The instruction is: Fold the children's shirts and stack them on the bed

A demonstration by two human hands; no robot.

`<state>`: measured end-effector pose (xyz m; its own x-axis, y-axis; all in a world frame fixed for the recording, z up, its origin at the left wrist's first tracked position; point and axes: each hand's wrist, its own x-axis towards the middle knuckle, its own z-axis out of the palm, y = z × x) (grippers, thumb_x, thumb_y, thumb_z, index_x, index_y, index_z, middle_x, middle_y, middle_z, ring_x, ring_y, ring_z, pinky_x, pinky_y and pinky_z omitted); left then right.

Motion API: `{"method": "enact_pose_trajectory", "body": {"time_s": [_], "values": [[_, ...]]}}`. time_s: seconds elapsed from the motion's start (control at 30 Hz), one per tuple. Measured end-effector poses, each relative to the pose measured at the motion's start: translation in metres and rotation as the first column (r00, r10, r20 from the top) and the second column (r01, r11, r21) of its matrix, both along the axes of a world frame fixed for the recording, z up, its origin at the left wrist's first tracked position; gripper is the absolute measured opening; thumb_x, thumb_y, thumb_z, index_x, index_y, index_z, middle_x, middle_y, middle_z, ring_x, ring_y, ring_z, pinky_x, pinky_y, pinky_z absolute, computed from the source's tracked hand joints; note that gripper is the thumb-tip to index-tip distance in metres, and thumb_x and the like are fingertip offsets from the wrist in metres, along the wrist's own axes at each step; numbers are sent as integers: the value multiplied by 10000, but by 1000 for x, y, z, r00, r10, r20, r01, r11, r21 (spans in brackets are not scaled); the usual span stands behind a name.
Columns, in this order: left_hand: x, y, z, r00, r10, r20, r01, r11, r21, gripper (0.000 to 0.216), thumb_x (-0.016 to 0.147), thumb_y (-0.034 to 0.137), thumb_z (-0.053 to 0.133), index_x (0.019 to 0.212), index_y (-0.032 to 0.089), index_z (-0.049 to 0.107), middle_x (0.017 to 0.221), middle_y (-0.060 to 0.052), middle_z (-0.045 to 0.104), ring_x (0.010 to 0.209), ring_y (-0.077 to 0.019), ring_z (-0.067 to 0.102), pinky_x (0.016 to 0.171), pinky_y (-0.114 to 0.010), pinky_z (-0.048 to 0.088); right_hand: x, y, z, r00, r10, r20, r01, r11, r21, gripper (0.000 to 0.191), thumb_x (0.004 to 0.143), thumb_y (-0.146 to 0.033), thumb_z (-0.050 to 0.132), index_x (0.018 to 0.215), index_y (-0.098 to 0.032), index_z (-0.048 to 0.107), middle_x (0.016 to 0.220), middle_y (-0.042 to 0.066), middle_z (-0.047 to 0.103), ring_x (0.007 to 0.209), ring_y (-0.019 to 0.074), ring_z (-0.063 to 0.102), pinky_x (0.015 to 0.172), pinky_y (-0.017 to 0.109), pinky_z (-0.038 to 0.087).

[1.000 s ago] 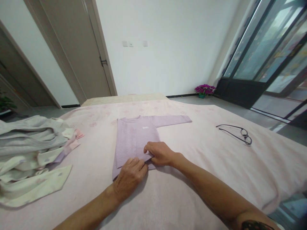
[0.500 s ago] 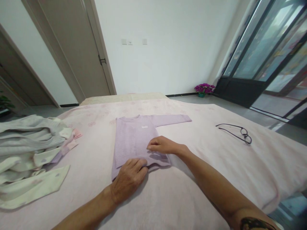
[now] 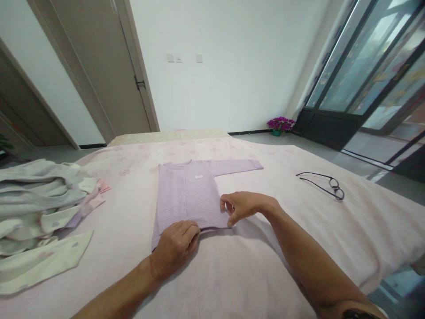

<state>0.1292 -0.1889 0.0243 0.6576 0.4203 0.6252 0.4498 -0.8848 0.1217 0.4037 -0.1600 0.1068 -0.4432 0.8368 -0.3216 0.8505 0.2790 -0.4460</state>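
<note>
A lilac ribbed long-sleeved shirt (image 3: 175, 190) lies flat on the bed, with small white lettering on its chest. One sleeve (image 3: 237, 166) stretches out to the right; the left side is folded in, with no sleeve showing there. My left hand (image 3: 177, 243) is closed at the bottom hem, its fingers together on the fabric and their tips partly hidden. At the lower right corner of the shirt is my right hand (image 3: 244, 206), thumb and bent fingers apart, touching the edge of the cloth.
A heap of grey, cream and pink clothes (image 3: 40, 195) lies at the left. Black-framed glasses (image 3: 334, 188) rest unfolded on the pink bedspread (image 3: 272, 177) at the right. Beyond the bed are a door (image 3: 96, 66), a white wall and purple flowers (image 3: 280, 124).
My right hand has moved right and nearer, from the shirt's lower front to its right corner, and its fingers have spread. The rumpled hem there now lies flatter. My left hand stays at the hem.
</note>
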Motion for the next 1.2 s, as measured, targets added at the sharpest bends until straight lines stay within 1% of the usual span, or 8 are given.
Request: {"method": "enact_pose_trajectory", "body": {"time_s": [0.1,0.23,0.37,0.6,0.8,0.97,1.1,1.2], "values": [[0,0,2,1000,-2,19,3,999,-42,141,919,118,477,929,182,602,834,-50,678,765,-165,649,712,-305,551,-8,-23,-6,998,-20,65,12,994,109,617,609,-386,781,1175,-265,568,918,17,683,758,207,610,615,268,364],[2,-1,5,999,-32,13,32,999,7,145,911,107,479,890,182,602,801,-45,669,763,-162,650,716,-298,552,-21,-43,-28,991,-130,29,113,938,328,374,777,-225,576,1150,-218,545,1090,72,647,857,200,604,701,279,372],[3,-1,5,995,-85,-52,87,995,45,150,905,80,479,862,177,586,819,-40,662,752,-157,626,694,-290,528,-20,-51,-43,974,-228,-6,211,891,403,365,760,-109,463,1109,-201,517,1054,64,636,837,176,578,717,273,366],[0,0,3,967,-158,-198,169,985,43,145,912,81,476,846,162,577,773,-38,614,709,-162,563,641,-287,480,-13,-65,-49,976,-202,78,152,895,419,436,700,-87,483,1117,-207,510,1030,60,637,873,206,583,707,293,355],[-1,1,-2,954,-138,-267,160,985,62,173,939,123,462,802,168,558,743,-25,576,667,-163,513,600,-300,437,-14,-66,-47,993,-79,91,13,824,567,451,673,-58,507,1093,-219,532,1054,67,583,937,212,513,776,311,361],[-2,2,0,943,-141,-303,173,982,80,197,958,139,436,803,173,553,729,-23,556,659,-164,494,583,-298,414,-8,-61,-45,979,132,156,-195,835,515,232,734,-53,504,882,-219,570,934,41,581,835,178,495,723,292,345],[-3,3,1,943,-156,-295,190,978,88,187,960,129,439,811,171,545,711,-17,548,646,-168,486,568,-301,401,-7,-61,-39,983,119,140,-172,864,473,218,703,-74,535,867,-208,587,910,43,602,821,179,519,722,288,358],[-4,2,0,940,-165,-298,196,977,79,135,960,115,445,990,150,571,752,-19,576,667,-171,502,584,-301,407,-9,-63,-32,993,96,75,-119,891,437,217,710,-111,552,891,-204,628,890,40,634,841,185,554,771,293,379]]}}
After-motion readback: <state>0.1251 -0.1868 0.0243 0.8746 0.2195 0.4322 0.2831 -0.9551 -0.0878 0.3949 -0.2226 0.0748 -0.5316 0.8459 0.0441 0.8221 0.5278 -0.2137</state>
